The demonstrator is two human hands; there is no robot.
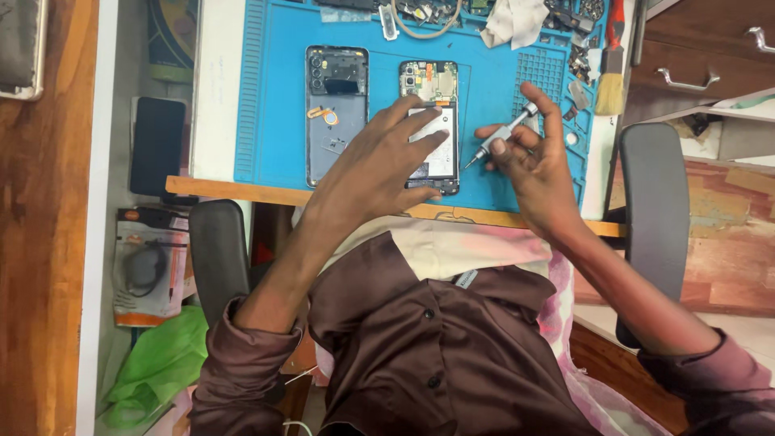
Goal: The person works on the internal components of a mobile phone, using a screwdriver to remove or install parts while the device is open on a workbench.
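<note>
Resting under left hand [379,157]: opened phone [430,89]

Blue work mat [274,56] on the bench, opened phone [430,89], back cover [336,113], brush [611,77], crumpled cloth [517,20]

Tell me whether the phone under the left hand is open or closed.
Open: the phone shows bare circuit board and battery; its back cover lies beside it, left hand resting on it.

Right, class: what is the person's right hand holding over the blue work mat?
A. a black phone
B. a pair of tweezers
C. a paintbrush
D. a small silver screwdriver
D: the right hand grips a small silver screwdriver, its tip pointing at the opened phone under the left hand.
</note>
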